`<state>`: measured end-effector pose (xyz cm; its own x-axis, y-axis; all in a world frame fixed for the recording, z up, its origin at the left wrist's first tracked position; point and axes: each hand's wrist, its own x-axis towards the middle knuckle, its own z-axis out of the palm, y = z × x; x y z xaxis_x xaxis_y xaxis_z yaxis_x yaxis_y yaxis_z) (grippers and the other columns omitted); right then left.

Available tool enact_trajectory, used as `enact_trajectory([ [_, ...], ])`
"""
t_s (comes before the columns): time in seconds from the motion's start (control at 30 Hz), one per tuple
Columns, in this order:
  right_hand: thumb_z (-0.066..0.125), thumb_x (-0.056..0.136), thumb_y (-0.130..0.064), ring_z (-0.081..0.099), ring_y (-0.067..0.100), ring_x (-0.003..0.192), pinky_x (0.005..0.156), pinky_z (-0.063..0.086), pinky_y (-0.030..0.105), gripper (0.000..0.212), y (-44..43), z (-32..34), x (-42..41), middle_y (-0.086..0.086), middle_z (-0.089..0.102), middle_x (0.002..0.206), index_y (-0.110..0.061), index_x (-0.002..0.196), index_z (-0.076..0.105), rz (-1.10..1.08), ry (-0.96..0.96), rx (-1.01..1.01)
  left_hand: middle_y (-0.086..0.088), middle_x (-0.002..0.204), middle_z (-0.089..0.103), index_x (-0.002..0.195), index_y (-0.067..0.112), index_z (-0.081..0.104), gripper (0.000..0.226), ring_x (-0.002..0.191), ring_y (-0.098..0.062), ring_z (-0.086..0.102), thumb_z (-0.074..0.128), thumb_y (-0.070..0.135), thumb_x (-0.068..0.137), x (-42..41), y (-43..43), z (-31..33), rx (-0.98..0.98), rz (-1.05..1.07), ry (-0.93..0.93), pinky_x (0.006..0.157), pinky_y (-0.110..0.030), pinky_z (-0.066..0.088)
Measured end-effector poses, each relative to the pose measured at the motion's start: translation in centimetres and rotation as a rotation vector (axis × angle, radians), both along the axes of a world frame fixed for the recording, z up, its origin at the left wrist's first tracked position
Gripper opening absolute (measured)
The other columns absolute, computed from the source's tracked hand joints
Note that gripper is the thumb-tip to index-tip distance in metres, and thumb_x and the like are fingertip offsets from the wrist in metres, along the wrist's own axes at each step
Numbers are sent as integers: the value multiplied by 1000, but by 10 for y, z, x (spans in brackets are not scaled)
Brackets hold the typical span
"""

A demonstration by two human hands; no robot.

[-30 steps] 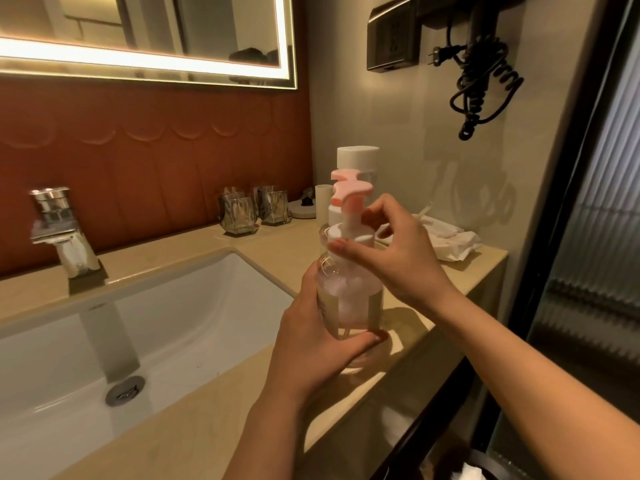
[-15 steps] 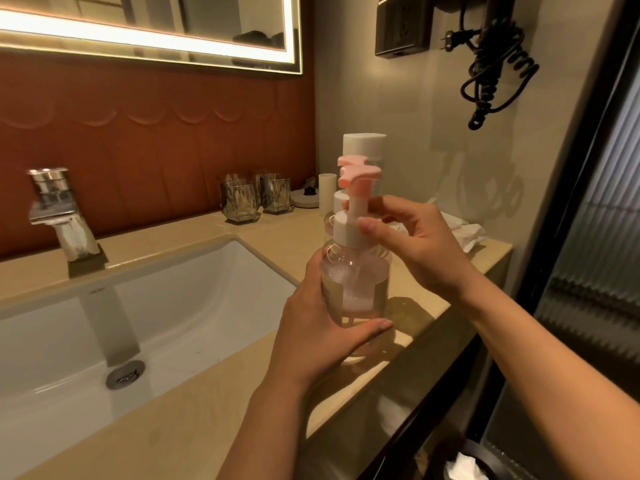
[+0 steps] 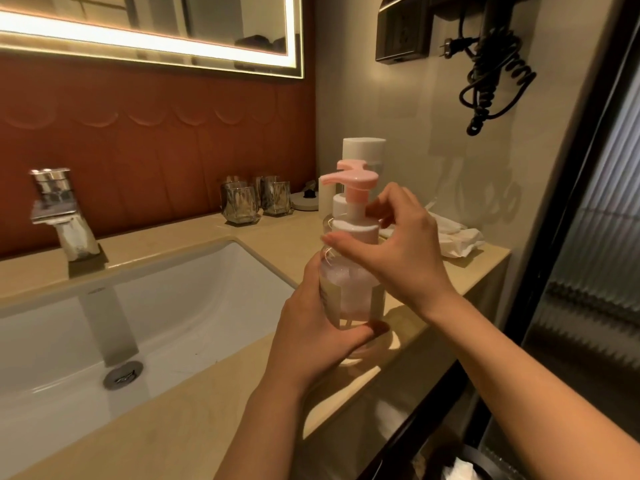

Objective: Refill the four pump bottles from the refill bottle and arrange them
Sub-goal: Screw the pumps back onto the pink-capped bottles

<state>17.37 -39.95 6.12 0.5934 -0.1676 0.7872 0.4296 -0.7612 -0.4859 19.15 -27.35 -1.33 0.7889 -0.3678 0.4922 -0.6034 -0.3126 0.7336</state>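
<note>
As left hand [image 3: 311, 336] grips bottle [image 3: 349, 289], right fingers [image 3: 349, 243] (above) pinch collar [image 3: 360, 228]

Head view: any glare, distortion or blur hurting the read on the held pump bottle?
Head view: mirror light strip clips to white; wide-angle bows the black frame at right; light is warm and dim; pump bottle fairly sharp, its shadow falling on the countertop.

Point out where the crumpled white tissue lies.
In the head view, the crumpled white tissue lies on the counter at its far right end by the wall, just beyond the right hand on the pump bottle.
</note>
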Motion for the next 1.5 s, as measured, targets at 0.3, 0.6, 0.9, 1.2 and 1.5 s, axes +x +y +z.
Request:
enact_trajectory([
  [0.3, 48, 79, -34, 53, 11, 115, 95, 43, 24, 34, -19, 23, -1, -7, 58, 122, -33, 113, 53, 628, 535, 125, 35, 113, 39, 129, 54, 14, 100, 104, 6, 43, 80, 56, 53, 2, 0, -2, -8, 1, -18, 84, -9, 35],
  [0.6, 69, 71, -37, 61, 11, 104, 88, 49, 29, 42, -11, 13, -7, -3, 67, 111, -18, 109, 66, 488, 366, 291, 48, 102, 35, 119, 64, 9, 98, 92, 24, 39, 81, 53, 54, 2, -1, -2, -18, 2, -14, 74, -2, 32],
  [0.9, 54, 53, -83, 53, 17, 97, 84, 49, 39, 82, 7, 18, 6, -3, 59, 105, -22, 108, 54, -156, 263, -127, 46, 98, 39, 121, 58, 15, 97, 89, 26, 41, 83, 50, 53, 1, -1, 0, -22, -2, 27, 69, 0, 35],
  [1.2, 43, 86, -44, 44, 0, 120, 97, 34, 15, 48, -20, 25, -7, -13, 47, 134, -29, 132, 42, 571, 640, 49, 44, 104, 36, 123, 59, 10, 99, 94, 15, 42, 81, 52, 55, -1, 0, 1, -21, 4, 7, 78, -4, 33],
  [1.5, 68, 58, -48, 60, 8, 94, 82, 48, 27, 54, -10, 14, -6, -6, 65, 100, -17, 103, 62, 362, 306, 218, 34, 112, 40, 133, 51, 18, 102, 104, 4, 46, 83, 47, 55, 0, 1, 0, -26, -10, 15, 81, -10, 40],
])
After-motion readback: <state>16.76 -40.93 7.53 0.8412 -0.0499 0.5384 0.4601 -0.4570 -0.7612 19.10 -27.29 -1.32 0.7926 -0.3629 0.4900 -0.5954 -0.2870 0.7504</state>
